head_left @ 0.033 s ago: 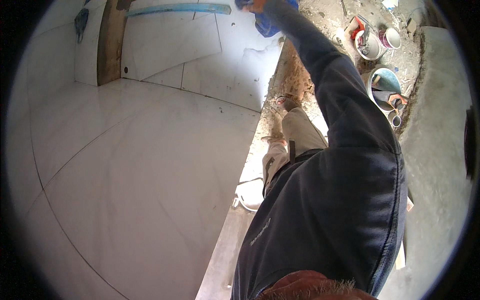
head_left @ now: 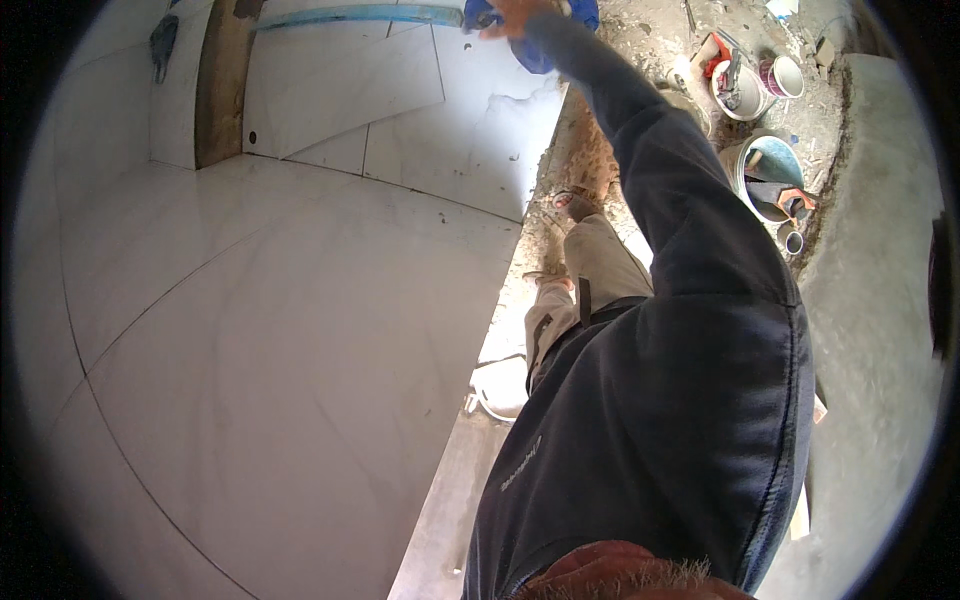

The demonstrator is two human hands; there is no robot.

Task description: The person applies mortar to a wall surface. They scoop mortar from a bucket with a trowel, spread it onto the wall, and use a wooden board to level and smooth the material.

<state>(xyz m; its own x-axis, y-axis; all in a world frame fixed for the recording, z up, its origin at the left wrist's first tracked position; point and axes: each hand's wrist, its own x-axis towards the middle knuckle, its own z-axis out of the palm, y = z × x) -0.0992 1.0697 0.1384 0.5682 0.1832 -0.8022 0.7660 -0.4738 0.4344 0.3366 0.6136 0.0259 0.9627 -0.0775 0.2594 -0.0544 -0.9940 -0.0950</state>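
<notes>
Right hand (head_left: 516, 16) overlapped a blue object (head_left: 532, 56) at top centre, its grip impossible to tell; a careless swing could have jolted the neighbouring light-blue bar (head_left: 360, 14).

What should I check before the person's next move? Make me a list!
1. Right hand in view: ok, near the top edge.
2. Firm grip on the blue thing: cannot tell, they overlap.
3. Left hand in view: not ok, outside the picture.
4. Blue bar apart from the blue thing: cannot tell, its end is very near.
5. Ground around the feet tidy: not ok, rubble lies there.
</notes>
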